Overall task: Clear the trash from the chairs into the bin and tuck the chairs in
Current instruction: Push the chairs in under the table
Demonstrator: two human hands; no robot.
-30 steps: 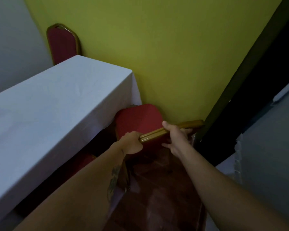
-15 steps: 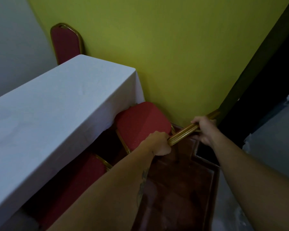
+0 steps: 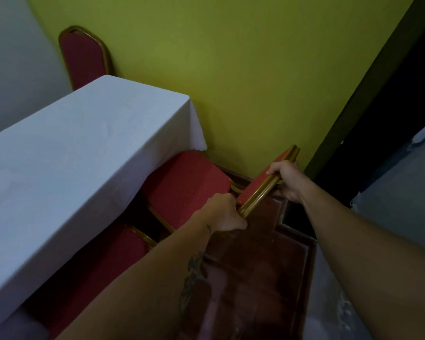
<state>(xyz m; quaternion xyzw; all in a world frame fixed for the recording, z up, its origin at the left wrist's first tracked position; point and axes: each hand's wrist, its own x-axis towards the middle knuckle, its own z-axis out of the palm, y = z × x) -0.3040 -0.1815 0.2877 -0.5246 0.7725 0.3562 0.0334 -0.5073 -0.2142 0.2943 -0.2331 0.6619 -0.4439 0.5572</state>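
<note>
Both hands are on the chair (image 3: 189, 182) at the far end of the table (image 3: 66, 153), right by the yellow wall (image 3: 255, 69). The left hand (image 3: 225, 212) has its fingers curled tight around the near end of the gold top rail of the chair back, and the right hand (image 3: 286, 181) has its fingers wrapped over the rail further along, thumb on the red padding. The red seat is already partly under the white cloth, angled a little, so this one looks about halfway tucked and wants a push and a straighten. A second chair (image 3: 118, 249) sits nearer, its seat mostly under the table, apparently done. A third chair (image 3: 82, 55) stands at the table's far side. No trash shows on any seat in view, and no bin is visible, so the clearing seems finished here.
</note>
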